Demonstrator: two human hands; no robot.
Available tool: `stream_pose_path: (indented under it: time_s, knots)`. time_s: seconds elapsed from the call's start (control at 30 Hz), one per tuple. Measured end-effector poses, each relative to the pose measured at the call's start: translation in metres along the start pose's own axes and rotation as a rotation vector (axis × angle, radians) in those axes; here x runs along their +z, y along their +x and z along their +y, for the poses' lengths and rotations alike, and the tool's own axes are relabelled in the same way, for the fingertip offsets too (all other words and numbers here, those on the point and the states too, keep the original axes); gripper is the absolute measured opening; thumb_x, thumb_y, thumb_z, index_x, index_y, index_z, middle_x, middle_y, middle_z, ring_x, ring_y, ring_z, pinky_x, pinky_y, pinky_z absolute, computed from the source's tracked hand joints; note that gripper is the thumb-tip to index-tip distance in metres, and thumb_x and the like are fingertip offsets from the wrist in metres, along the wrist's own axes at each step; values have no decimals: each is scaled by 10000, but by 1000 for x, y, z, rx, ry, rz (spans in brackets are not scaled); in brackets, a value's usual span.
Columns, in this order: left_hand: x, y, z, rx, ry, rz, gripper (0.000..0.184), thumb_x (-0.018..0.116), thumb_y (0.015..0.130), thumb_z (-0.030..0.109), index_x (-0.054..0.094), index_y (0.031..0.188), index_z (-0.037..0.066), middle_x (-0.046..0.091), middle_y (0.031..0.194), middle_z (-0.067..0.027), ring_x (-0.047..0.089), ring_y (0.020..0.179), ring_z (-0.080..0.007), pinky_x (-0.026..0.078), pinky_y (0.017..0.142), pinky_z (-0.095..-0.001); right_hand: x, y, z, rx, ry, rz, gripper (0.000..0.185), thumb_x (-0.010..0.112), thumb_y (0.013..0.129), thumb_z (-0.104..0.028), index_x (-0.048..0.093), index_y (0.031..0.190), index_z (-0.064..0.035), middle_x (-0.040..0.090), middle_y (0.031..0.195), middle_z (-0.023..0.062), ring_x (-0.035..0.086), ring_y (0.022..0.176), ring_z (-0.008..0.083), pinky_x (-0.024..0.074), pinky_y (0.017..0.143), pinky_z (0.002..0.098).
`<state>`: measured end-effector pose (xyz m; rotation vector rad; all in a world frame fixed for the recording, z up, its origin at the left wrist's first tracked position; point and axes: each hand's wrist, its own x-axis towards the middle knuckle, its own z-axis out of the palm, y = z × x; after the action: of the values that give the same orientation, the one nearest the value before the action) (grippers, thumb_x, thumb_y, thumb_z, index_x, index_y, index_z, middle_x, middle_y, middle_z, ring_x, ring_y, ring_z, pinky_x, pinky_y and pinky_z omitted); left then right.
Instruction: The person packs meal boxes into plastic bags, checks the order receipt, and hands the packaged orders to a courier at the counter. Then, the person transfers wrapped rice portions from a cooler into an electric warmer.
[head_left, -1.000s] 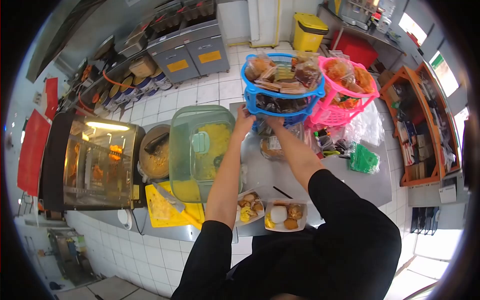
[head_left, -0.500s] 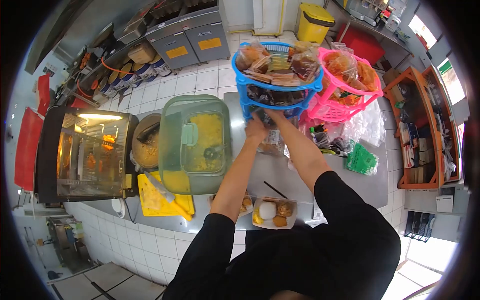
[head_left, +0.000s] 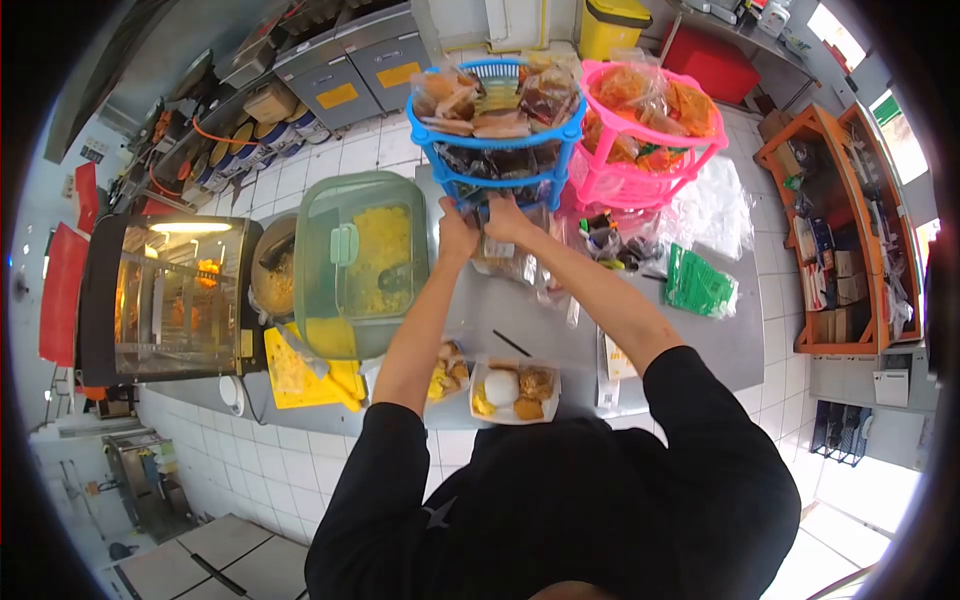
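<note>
Both arms reach forward to the foot of a stacked blue basket (head_left: 497, 140) that holds bagged food on top and dark packets below. My left hand (head_left: 458, 232) is closed at the lower front left of the stack. Beside it, my right hand (head_left: 507, 220) is also closed, with a dark thing partly visible between the two. What the fingers grip is hidden. Just under my right hand lies a clear plastic bag (head_left: 510, 262) of brownish contents. Nearer my body are a paper food tray (head_left: 516, 392) with white rice and fried pieces, and a second food tray (head_left: 447, 374).
A pink basket (head_left: 640, 175) of bagged orange food stands right of the blue one. Left are a green tub (head_left: 320, 270) of yellow food, a pan (head_left: 272, 280), a yellow cutting board (head_left: 300, 375) and a glass-fronted warmer (head_left: 180, 295). A green packet (head_left: 700, 282) lies right.
My hands have drawn back slightly from under the blue basket and show more clearly, a little apart. The whole view has shifted, so the baskets and trays appear further left and higher.
</note>
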<state>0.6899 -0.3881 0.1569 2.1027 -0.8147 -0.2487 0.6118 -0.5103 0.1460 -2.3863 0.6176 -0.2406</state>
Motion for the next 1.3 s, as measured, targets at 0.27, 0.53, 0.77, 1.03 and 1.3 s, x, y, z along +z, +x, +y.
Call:
stream_pose_path:
  time_s: [0.27,0.53,0.77,1.03,1.3]
  knots:
    - [-57,-40,-20,-216,-514,-182,208,654,941,133,561,1086,15,698,835,-110,686,776,-168,593,674,-364,-109,-144,-81,-184,596,387,482,456,867,96,541,1327,-18,657,1216,168,660,1060,281,519,916,400]
    - [-219,-196,36,-197,-364,-477,221,680,967,210,667,1114,46,686,935,4,621,804,-69,518,706,-229,-116,-339,-108,276,639,-252,273,506,996,-50,575,1260,-37,690,1099,58,653,920,109,570,755,291]
    - [-221,-261,-29,35,137,-311,271,654,920,116,629,1172,18,663,1152,-189,638,1054,-322,494,913,-393,-26,-387,-119,186,341,125,396,568,990,-144,502,1361,-22,590,1303,168,604,1160,269,528,916,405]
    - [-207,-291,-1,-319,-1159,-641,726,347,1035,594,408,1505,43,437,1536,-172,450,1388,-326,357,1118,-429,-94,-435,-107,408,2133,9,920,192,977,-743,253,1582,-53,231,1632,214,355,1436,408,387,1092,523]
    - [-111,-323,84,-293,-1323,-1036,937,73,988,722,380,1522,16,411,1558,-177,415,1419,-319,283,1164,-436,-117,-473,-47,383,1910,16,980,151,939,-800,373,1530,-51,424,1517,219,452,1356,373,405,1057,482]
